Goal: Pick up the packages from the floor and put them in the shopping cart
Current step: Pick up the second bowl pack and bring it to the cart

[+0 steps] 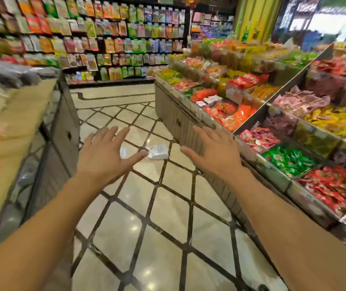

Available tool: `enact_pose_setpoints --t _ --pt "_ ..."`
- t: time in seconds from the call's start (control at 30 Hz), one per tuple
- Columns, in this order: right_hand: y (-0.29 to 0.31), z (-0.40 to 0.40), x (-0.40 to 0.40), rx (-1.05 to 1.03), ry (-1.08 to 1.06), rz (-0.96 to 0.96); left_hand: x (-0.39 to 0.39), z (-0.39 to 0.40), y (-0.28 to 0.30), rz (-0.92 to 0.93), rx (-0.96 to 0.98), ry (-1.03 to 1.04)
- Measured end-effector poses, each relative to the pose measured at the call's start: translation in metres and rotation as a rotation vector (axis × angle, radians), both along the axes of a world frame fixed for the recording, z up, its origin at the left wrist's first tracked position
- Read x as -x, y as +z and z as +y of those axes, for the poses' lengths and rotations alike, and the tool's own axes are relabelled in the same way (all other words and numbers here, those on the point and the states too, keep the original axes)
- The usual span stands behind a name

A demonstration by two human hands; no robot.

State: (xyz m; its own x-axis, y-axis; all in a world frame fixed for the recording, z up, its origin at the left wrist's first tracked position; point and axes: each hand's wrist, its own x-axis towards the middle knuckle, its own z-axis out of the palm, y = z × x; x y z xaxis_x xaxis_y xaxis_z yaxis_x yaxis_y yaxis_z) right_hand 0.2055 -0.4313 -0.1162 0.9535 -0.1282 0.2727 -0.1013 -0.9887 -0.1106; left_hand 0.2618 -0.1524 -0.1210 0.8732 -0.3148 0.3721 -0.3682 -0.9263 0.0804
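While on floor, package (158,152) between empty hands

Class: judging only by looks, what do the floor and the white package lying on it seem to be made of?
Floor: probably polished stone or glazed tile, since it mirrors ceiling lights, with dark inlaid strips. White package: likely thin plastic film or paper wrap with a printed label; blur leaves it open.

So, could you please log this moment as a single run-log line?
left hand: open, empty | right hand: open, empty | white package: on tiled floor, between hands | shopping cart: not in view
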Motion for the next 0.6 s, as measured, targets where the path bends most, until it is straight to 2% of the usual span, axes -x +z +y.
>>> enact_pose_setpoints --t 0.3,0.4,0.47,0.6 --pt "-0.033 0.049 -0.207 -0.084 0.154 0.0 -0.168 0.048 -0.019 -0.026 -0.065 0.121" --pt "-0.03 0.052 -0.276 -0.123 0.186 0.005 -0.231 0.059 -0.015 -0.022 0.004 0.161" --pt "-0.024 0.052 -0.328 -0.106 0.212 -0.01 -0.27 0.068 -0.011 -0.036 0.05 0.213" --pt "-0.028 0.068 -0.419 -0.07 0.249 0.015 -0.338 0.086 -0.015 0.008 0.005 0.27"
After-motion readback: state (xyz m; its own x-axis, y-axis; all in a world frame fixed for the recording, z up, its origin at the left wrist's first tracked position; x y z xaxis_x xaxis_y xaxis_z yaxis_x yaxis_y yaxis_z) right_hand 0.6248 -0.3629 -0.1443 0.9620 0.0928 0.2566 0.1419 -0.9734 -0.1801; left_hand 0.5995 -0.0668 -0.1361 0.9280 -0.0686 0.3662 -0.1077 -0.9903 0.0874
